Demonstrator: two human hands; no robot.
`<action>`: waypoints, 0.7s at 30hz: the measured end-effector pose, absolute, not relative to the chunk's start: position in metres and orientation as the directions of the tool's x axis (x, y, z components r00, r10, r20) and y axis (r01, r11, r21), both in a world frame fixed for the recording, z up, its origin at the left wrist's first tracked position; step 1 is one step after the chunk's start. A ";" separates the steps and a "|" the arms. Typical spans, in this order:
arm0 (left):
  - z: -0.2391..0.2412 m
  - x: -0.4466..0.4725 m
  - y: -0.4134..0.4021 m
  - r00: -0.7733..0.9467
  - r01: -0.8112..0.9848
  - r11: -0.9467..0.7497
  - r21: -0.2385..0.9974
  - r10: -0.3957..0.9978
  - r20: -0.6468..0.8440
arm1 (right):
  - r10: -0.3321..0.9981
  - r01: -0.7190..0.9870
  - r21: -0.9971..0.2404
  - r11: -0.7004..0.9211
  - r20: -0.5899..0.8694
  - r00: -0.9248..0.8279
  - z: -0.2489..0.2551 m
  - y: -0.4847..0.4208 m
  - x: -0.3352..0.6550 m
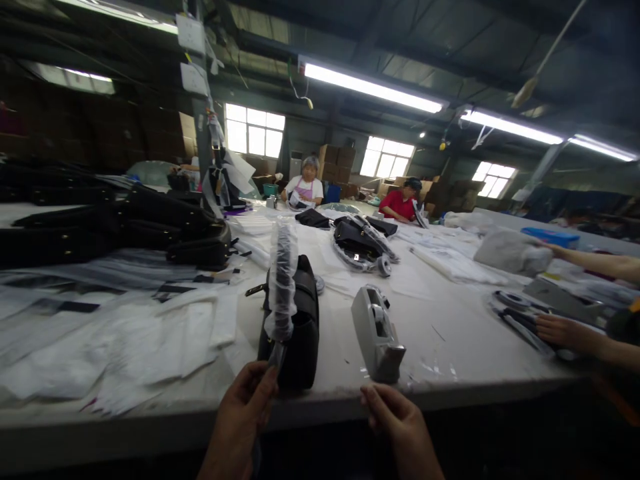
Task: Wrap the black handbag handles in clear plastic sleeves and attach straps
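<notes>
A black handbag (306, 333) stands on the white table close to its front edge. Its strap (283, 280) rises in front of it, wrapped in clear plastic film. Low on that strap, my left hand (245, 413) pinches the dark end below the wrapping. My right hand (397, 423) is closed in a pinch at the table edge, just in front of a grey tape dispenser (377, 333). Whatever those fingertips hold, if anything, is too small to make out. The dispenser sits to the right of the handbag, apart from it.
Black bags (125, 220) are heaped at the left, behind white plastic sheets (150, 340). Farther back lies another black handbag (357, 240) with wrapped straps. A co-worker's hand (570, 333) touches a strap at right. Two people (303, 187) sit across the table (430, 353).
</notes>
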State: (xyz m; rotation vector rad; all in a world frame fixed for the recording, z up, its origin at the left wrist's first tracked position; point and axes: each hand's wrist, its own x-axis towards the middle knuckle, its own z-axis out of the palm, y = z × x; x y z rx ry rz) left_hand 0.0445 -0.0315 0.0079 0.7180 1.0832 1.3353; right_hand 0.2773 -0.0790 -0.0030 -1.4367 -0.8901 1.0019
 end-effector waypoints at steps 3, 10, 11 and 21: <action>0.009 0.046 -0.034 -0.120 -0.377 0.099 0.921 0.981 -0.155 | 0.997 0.047 -0.999 -0.007 -0.003 0.079 0.032 -0.075 0.237; 0.012 0.048 -0.035 -0.147 -0.328 0.000 0.945 0.988 -0.051 | 0.993 0.169 -0.981 0.097 0.084 -0.084 0.061 -0.028 0.175; 0.014 0.048 -0.035 -0.155 -0.330 -0.010 0.944 0.987 -0.043 | 0.996 0.238 -0.967 0.090 0.081 -0.045 0.060 -0.022 0.171; 0.014 0.040 -0.034 -0.045 -0.385 0.130 0.914 0.986 -0.159 | 0.971 0.168 -0.985 -0.039 -0.077 -0.226 0.055 -0.013 0.190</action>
